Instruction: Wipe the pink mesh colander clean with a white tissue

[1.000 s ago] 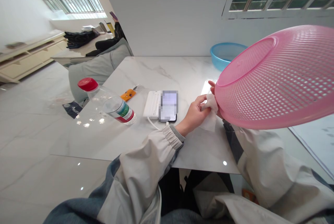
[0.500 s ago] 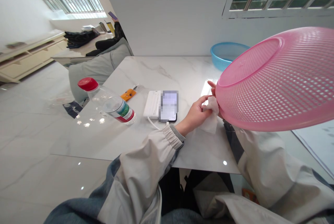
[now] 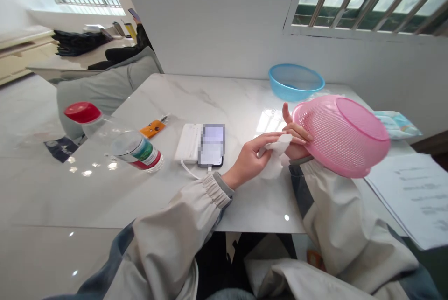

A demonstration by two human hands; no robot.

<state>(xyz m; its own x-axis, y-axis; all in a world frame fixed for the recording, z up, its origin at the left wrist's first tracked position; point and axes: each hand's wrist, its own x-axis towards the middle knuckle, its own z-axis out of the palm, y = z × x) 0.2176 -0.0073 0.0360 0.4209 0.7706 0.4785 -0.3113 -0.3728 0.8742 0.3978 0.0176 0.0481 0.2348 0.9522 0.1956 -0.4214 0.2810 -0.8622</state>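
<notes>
In the head view, a crumpled white tissue (image 3: 275, 167) hangs from my left hand (image 3: 250, 160), whose fingers are pinched around it and reach across to my other hand. My right hand (image 3: 297, 141) grips the rim of a pink plastic colander (image 3: 353, 134), partly hidden behind the basket's edge, with one digit sticking up. The colander is tilted on its side above the table, its base facing right and its holed wall toward me.
On the marble-patterned table (image 3: 241, 206) lie a phone (image 3: 212, 146), a white power bank (image 3: 189, 143) and an orange pouch (image 3: 152, 128). A red-capped bottle (image 3: 136, 150) stands left. A blue basket (image 3: 297, 87), a tissue pack (image 3: 397, 122) and papers (image 3: 413, 192) are right.
The pink colander has moved down and away from my face, looking smaller and showing more of my right hand. My view has shifted slightly right. The tissue stays in my left hand.
</notes>
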